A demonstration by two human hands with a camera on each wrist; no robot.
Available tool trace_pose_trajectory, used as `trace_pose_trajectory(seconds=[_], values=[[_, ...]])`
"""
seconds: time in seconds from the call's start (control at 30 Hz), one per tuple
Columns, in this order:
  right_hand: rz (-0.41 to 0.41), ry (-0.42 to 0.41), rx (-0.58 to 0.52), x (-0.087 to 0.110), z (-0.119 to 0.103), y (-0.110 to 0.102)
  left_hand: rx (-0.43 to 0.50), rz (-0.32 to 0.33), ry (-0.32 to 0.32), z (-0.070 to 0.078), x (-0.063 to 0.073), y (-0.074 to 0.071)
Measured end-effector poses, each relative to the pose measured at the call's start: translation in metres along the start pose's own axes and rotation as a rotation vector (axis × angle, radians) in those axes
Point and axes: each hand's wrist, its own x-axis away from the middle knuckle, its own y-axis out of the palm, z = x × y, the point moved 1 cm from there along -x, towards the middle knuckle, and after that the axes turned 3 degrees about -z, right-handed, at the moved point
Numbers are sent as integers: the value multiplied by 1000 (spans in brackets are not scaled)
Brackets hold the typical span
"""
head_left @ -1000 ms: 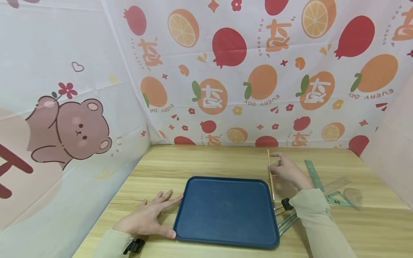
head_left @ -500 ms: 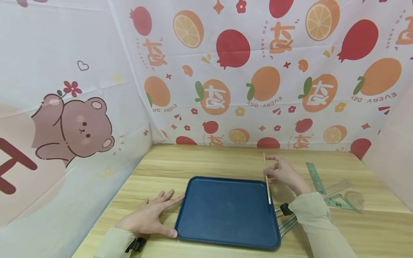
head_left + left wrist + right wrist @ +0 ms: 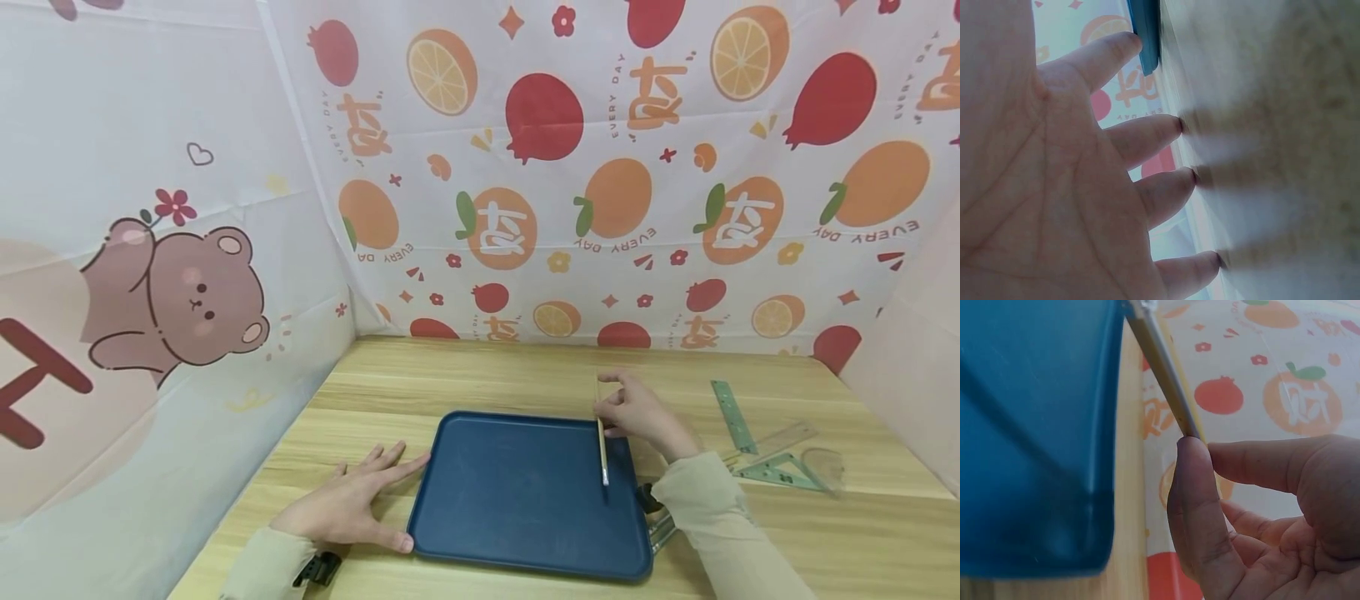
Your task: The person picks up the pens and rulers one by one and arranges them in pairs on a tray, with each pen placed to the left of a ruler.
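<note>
My right hand point(image 3: 645, 419) pinches a yellow pencil point(image 3: 602, 454) between thumb and fingers, over the right part of a dark blue tray point(image 3: 517, 492). The pencil's metal-banded end points down toward the near side, and its shadow falls on the tray. In the right wrist view the hexagonal pencil point(image 3: 1163, 375) slants up from the fingertips past the tray's edge. My left hand point(image 3: 352, 504) lies spread at the tray's left side, its thumb at the near left corner. The left wrist view has the fingertips of that hand point(image 3: 1085, 162) on the table, one touching the tray point(image 3: 1146, 37).
More pencils point(image 3: 662, 533) lie right of the tray, partly hidden by the right sleeve. Farther right are a green ruler point(image 3: 733, 417), a clear ruler point(image 3: 783, 442), a green set square point(image 3: 783, 472) and a clear protractor point(image 3: 823, 468). A printed cloth point(image 3: 555, 208) hangs behind.
My right hand has carried the pencil left and nearer, from beside the tray's right edge to over the tray. The left hand stays in place at the tray's left side.
</note>
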Motion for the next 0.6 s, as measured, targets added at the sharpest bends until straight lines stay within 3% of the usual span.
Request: trace_pose_trajectory(seconds=[0.6], values=[[-49, 0, -60, -8, -4, 35, 20, -14, 7, -5, 0, 0]])
